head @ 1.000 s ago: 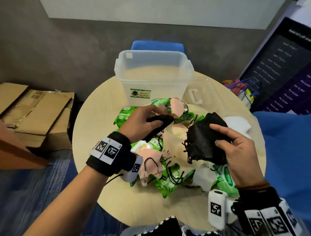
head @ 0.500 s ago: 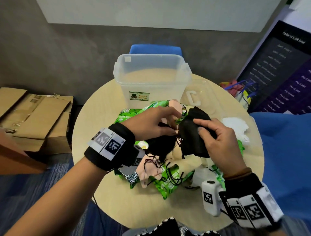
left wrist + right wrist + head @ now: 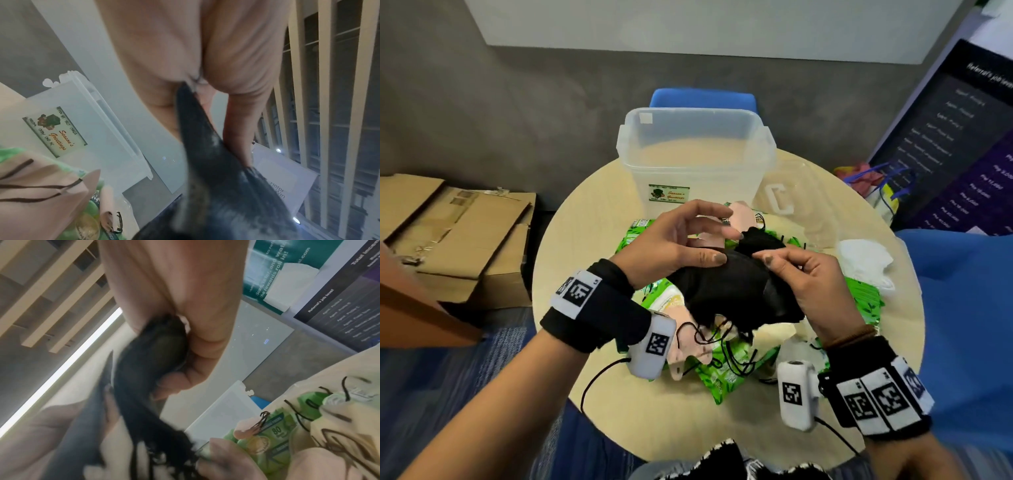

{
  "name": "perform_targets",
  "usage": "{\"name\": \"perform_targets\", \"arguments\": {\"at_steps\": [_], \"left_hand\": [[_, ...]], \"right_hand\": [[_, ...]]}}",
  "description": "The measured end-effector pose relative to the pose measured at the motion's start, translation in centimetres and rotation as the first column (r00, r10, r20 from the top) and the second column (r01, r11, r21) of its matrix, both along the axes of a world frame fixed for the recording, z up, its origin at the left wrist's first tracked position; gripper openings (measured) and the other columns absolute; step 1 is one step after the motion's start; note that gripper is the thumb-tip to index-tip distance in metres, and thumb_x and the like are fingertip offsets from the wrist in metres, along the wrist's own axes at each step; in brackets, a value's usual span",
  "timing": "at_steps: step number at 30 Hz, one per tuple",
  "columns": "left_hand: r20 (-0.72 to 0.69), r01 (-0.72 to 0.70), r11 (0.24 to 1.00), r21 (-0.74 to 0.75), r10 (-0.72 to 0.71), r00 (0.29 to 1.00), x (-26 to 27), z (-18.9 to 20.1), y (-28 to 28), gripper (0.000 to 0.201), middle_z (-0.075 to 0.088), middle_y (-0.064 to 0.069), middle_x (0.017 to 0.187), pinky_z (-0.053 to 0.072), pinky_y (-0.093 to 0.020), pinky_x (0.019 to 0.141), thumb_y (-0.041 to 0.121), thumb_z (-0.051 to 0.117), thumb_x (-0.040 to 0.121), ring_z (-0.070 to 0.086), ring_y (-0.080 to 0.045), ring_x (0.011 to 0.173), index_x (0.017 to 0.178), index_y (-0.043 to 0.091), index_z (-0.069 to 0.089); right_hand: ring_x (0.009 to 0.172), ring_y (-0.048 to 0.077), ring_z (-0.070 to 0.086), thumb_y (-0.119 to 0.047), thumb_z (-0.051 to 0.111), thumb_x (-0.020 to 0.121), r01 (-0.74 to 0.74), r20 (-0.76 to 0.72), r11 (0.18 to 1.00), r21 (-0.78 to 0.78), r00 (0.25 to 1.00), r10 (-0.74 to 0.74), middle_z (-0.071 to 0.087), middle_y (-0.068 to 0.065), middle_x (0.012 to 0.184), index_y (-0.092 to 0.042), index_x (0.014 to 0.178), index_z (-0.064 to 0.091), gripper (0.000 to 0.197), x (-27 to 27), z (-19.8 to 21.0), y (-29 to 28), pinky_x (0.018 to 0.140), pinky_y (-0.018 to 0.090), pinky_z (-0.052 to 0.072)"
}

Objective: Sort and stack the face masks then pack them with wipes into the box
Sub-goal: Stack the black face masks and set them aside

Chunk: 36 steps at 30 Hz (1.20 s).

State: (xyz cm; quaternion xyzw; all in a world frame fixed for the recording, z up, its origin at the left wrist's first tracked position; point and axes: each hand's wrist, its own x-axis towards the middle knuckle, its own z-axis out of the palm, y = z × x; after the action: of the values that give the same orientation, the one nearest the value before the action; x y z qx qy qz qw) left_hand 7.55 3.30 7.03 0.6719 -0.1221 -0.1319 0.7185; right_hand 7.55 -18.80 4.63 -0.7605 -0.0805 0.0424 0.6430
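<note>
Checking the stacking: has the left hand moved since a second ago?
Yes. The left hand has carried its black mask rightward, along the clear box, to meet the right hand.

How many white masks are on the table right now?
1 that shows: a white mask lies at the table's right edge, beside the green wipe packs. The pile under both hands may hide more.
</note>
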Motion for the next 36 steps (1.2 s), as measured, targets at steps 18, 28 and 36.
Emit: {"name": "perform_targets", "arguments": {"at_steps": [18,28,36], "left_hand": [[0.034,-0.143,0.988,-0.063,0.146,0.989,0.3,0.0,-2.0,0.029,0.073,0.002,0.078,0.057,-0.023,0.069,-0.002,0.074,0.068,0.068,-0.011,0.072,0.093,0.005,0.062],[0.120,-0.262,0.964,-0.041,0.265,0.957,2.0,-0.5,-8.4,0.057,0.063,-0.003,0.115,0.056,-0.029,0.084,0.033,0.079,0.071,0.066,-0.015,0.100,0.119,0.016,0.054],[0.123,-0.257,0.966,0.035,0.251,0.960,1.6,-2.0,-13.6,0.034,0.068,-0.015,0.106,0.054,-0.044,0.088,0.027,0.064,0.090,0.066,-0.023,0.100,0.111,0.001,0.056]], "right_hand": [[0.088,0.014,0.066,-0.026,0.075,0.076,-0.209,-0.016,0.976,0.063,0.977,0.211,0.071,0.009,0.092,-0.006,0.094,0.073,0.027,1.7,3.7,-1.3,0.079,0.022,0.052],[0.075,0.003,0.064,0.009,0.063,0.081,-0.055,0.155,0.998,-0.005,0.986,0.056,0.070,-0.012,0.077,-0.018,0.091,0.070,0.030,1.6,6.0,-4.1,0.070,0.017,0.052],[0.126,0.010,0.051,0.009,0.052,0.087,0.032,0.114,0.999,-0.040,0.993,-0.027,0.054,0.001,0.135,-0.016,0.139,0.043,0.058,0.1,3.6,-6.9,0.108,0.039,0.040]]}}
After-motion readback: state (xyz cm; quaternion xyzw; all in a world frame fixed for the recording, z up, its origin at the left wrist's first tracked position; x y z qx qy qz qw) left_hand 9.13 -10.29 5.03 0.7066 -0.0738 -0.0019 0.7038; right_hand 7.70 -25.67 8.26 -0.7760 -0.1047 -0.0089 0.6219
